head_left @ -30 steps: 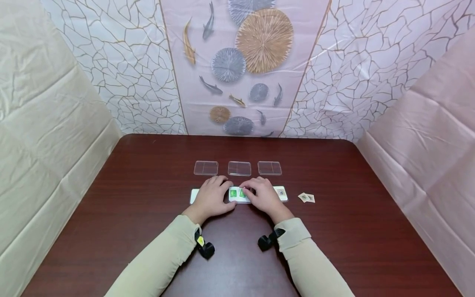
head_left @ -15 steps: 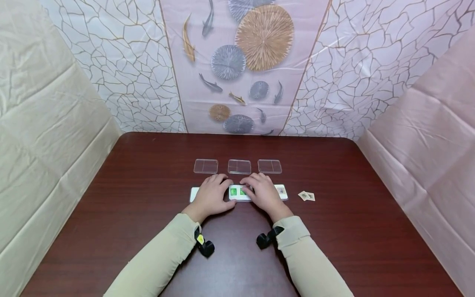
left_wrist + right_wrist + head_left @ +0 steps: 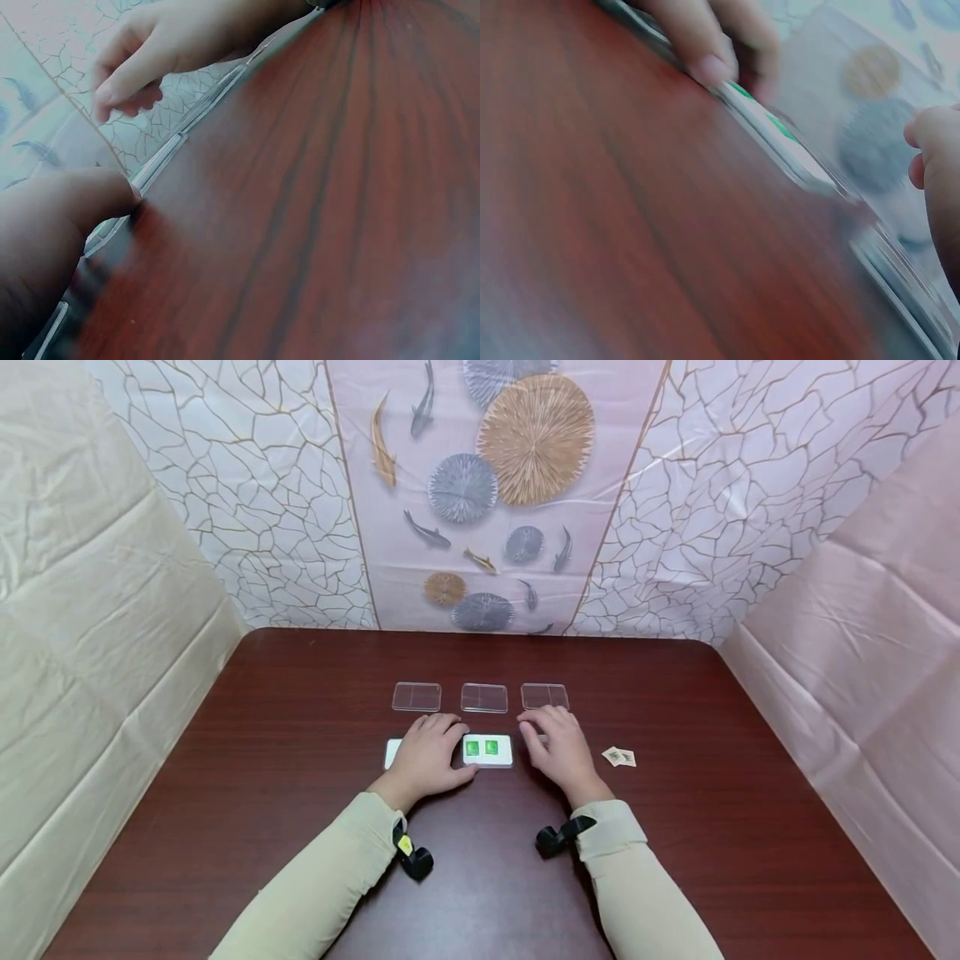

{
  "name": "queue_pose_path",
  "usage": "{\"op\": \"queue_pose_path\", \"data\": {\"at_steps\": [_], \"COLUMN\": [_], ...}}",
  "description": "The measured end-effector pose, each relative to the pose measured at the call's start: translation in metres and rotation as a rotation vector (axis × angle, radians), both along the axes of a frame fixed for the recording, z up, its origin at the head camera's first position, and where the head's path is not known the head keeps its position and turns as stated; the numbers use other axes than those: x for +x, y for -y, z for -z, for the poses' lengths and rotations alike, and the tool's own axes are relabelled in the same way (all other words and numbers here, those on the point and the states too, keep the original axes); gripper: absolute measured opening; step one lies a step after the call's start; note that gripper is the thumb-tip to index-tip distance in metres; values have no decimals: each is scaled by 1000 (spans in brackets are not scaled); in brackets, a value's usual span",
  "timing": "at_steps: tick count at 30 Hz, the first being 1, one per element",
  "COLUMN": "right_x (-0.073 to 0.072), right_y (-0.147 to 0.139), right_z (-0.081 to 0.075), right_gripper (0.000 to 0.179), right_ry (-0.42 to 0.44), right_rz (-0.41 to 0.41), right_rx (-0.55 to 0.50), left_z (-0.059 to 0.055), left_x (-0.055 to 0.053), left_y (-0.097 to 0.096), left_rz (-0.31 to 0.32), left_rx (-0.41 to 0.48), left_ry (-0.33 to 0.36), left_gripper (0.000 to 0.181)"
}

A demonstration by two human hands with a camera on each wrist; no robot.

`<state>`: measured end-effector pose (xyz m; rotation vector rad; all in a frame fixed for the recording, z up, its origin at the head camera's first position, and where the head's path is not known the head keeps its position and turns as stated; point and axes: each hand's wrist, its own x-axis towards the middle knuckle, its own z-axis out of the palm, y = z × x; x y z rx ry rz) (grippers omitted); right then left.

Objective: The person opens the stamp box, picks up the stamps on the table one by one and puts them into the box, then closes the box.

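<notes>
A shallow white-filled case [image 3: 504,751] with two small green squares [image 3: 491,747] on its white face lies in the middle of a row on the table. My left hand [image 3: 427,756] grips its left end, thumb at the near edge and fingers at the far side, as the right wrist view also shows. The left case [image 3: 392,752] is mostly hidden under that hand. My right hand [image 3: 561,753] hovers above the right case [image 3: 900,292], which it nearly covers in the head view. Its fingers are loosely bent, with nothing seen between them.
Three clear plastic lids [image 3: 416,697] lie in a row behind the cases. Two small cream-coloured printed squares [image 3: 618,757] overlap on the table to the right. A patterned backdrop [image 3: 480,568] stands at the table's far edge, with fabric walls on both sides.
My right hand has left the middle case and moved right, over the right case. The second green square now shows in full. My left hand has stayed in place.
</notes>
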<state>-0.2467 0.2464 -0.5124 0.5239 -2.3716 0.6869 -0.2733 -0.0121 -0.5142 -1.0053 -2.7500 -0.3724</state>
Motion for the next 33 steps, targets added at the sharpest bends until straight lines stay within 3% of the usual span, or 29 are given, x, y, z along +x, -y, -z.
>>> {"op": "queue_pose_path", "data": {"at_steps": [8, 16, 22, 33], "right_x": [18, 47, 57, 56], "right_y": [-67, -125, -141, -138], "right_z": [1, -1, 0, -1], "right_gripper": [19, 23, 24, 32], "right_ry": [12, 201, 275, 324], "right_rz": [68, 165, 198, 174], "right_rx": [-44, -24, 35, 139], "left_z": [-2, 1, 3, 3], "left_x": [0, -5, -4, -3], "left_y": [17, 43, 57, 75], "left_rz": [-11, -28, -25, -10], "left_rx": [-9, 22, 33, 48], "left_ry": [-24, -34, -36, -36], "left_gripper": [64, 63, 64, 66]}}
